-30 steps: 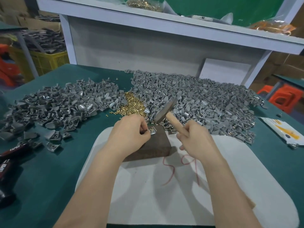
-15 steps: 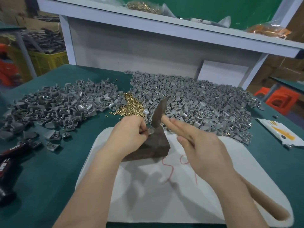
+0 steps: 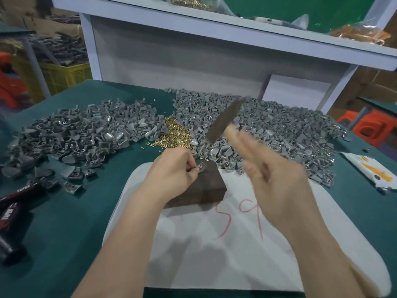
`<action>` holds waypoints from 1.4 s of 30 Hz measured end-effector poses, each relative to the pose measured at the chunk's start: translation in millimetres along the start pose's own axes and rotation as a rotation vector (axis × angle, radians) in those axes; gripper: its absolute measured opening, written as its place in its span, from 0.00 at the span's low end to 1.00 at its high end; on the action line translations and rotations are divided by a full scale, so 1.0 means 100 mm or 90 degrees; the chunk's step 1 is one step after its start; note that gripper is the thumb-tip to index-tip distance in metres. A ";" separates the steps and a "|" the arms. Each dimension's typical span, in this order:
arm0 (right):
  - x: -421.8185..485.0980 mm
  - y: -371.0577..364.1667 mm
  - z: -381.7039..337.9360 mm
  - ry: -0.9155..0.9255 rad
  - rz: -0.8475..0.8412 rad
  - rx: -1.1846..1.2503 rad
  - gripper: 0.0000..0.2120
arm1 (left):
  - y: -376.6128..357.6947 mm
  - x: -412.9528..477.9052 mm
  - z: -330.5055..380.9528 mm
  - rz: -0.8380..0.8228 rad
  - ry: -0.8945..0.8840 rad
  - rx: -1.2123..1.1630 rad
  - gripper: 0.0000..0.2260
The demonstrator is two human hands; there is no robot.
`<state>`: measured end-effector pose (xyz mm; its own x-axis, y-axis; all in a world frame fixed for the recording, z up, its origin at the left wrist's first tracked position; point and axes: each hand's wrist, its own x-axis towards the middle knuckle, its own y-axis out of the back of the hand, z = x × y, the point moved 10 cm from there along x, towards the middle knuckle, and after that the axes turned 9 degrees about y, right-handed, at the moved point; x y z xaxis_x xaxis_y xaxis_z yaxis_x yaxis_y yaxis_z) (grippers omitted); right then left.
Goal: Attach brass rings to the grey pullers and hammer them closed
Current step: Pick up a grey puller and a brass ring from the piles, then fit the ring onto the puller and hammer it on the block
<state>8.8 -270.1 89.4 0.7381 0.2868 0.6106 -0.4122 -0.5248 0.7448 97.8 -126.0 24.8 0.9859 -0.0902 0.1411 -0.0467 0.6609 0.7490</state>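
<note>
My left hand [image 3: 175, 171] pinches a small grey puller [image 3: 201, 167] against the far corner of a dark metal block [image 3: 206, 188]. My right hand [image 3: 277, 186] grips the wooden handle of a hammer [image 3: 225, 122], whose dark head is raised above and behind the block, blurred by motion. A small heap of brass rings [image 3: 175, 136] lies just beyond my left hand. Grey pullers lie in two big piles, one on the left [image 3: 81, 134] and one on the right [image 3: 279, 134].
The block sits on a white pad [image 3: 225, 244] marked with red scribbles, on a green table [image 3: 64, 233]. Dark red-labelled tools [image 3: 15, 203] lie at the left edge, a white and yellow packet [image 3: 373, 171] at the right. A white shelf [image 3: 214, 24] rises behind the piles.
The hammer head has swung up and away from the block, and my right hand has risen with it. My left hand keeps the puller on the block.
</note>
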 end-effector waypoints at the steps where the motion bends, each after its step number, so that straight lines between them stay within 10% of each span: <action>1: -0.03 -0.13 0.03 -0.017 -0.078 -0.010 0.29 | 0.01 0.00 -0.01 0.004 0.009 -0.001 0.06; 10: 0.01 -0.09 0.00 -0.016 -0.055 0.016 0.30 | 0.00 0.00 -0.01 0.000 0.005 0.000 0.05; 13: -0.04 -0.31 0.13 -0.071 -0.204 -0.020 0.27 | 0.03 0.00 -0.02 0.011 0.022 -0.007 0.04; 19: 0.11 -0.36 0.73 -0.211 -0.069 0.054 0.18 | 0.02 0.01 -0.03 0.000 0.029 0.006 0.04; 25: -0.06 -0.96 1.15 -0.384 -0.178 0.250 0.19 | 0.02 0.02 -0.06 0.002 0.056 -0.009 0.03; 32: 0.12 -0.62 0.96 -0.248 -0.112 -0.035 0.15 | 0.03 0.02 -0.03 0.011 0.048 -0.025 0.03; 38: 0.46 -0.96 0.40 -0.172 -0.214 0.194 0.04 | 0.08 0.05 -0.02 0.057 0.032 -0.082 0.04; 42: 0.82 -0.70 0.71 -0.269 -0.010 0.147 0.06 | 0.38 0.06 -0.27 0.223 0.104 -0.223 0.10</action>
<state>135.9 -266.9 68.2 0.9155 -0.0303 0.4012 -0.3057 -0.7008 0.6446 106.6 -81.2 37.1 0.9346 0.2796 0.2199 -0.3486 0.8433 0.4091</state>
